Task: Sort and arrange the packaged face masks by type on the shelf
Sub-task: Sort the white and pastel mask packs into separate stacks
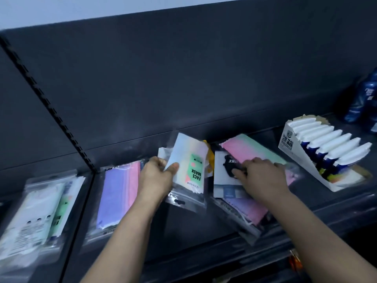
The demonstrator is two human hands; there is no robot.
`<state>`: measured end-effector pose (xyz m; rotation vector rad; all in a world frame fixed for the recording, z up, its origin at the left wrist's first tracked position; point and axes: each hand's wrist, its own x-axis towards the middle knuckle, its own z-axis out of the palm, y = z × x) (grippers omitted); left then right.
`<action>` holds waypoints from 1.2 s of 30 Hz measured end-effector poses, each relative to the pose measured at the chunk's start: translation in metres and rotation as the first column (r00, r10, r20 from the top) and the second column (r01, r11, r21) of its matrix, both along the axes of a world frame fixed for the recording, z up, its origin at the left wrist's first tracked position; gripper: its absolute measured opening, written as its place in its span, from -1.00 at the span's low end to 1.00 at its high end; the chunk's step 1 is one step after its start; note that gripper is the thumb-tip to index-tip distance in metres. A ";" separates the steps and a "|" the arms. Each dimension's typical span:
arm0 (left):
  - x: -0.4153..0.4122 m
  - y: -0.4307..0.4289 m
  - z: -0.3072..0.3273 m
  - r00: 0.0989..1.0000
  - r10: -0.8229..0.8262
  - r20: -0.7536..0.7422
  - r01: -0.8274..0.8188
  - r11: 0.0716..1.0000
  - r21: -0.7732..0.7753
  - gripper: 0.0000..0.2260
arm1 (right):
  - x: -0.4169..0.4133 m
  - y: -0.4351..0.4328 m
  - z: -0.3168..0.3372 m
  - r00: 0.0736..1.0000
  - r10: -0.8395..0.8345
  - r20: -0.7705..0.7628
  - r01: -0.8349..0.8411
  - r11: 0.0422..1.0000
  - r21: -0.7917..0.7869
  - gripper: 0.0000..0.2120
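My left hand [157,176] grips a clear pack with a pastel mask and a green "FACE MASK" label [188,166], lifted and tilted above the dark shelf [183,231]. My right hand [259,176] presses down on a white pack with a black mark [223,170] atop a loose heap; its fingers are curled on that pack. A pink-and-mint pack [255,149] lies behind this hand, and a purple-pink pack [244,209] under it. Left of my left hand lies a purple and pink pack [118,197]. Further left, past the divider, a white and green pack [38,213].
A white cardboard display box [306,160] of white-and-blue sachets stands at the right of the shelf. Dark blue bottles [365,99] stand behind it at the far right. A slotted upright strip [51,107] runs down the dark back panel.
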<state>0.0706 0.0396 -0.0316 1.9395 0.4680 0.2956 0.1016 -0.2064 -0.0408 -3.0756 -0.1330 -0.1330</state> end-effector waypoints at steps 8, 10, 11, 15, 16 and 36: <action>-0.005 -0.013 -0.001 0.999 0.039 -0.035 -0.036 0.997 0.066 -0.79 | 0.033 -0.012 0.002 0.964 -0.152 -0.216 0.205 0.947 0.247 -0.17; -0.008 -0.017 -0.001 0.999 0.033 -0.040 -0.030 0.997 0.077 -0.78 | 0.041 -0.014 0.001 0.953 -0.141 -0.267 0.213 0.941 0.265 -0.17; -0.010 -0.018 -0.001 0.999 0.036 -0.034 -0.034 0.997 0.076 -0.78 | 0.043 -0.015 0.001 0.963 -0.135 -0.235 0.197 0.943 0.267 -0.19; -0.013 -0.023 0.001 0.998 0.063 -0.001 -0.062 0.997 0.045 -0.78 | 0.039 -0.013 0.006 0.992 -0.109 -0.065 0.126 0.907 0.402 -0.29; -0.014 -0.023 0.001 0.998 0.067 0.006 -0.067 0.997 0.027 -0.78 | 0.038 -0.013 0.009 0.994 -0.107 -0.007 0.098 0.874 0.475 -0.34; -0.161 0.186 0.024 0.771 0.597 0.221 -0.628 0.770 0.112 -0.65 | -0.020 0.230 0.013 0.950 0.312 0.016 -0.180 0.506 0.844 -0.40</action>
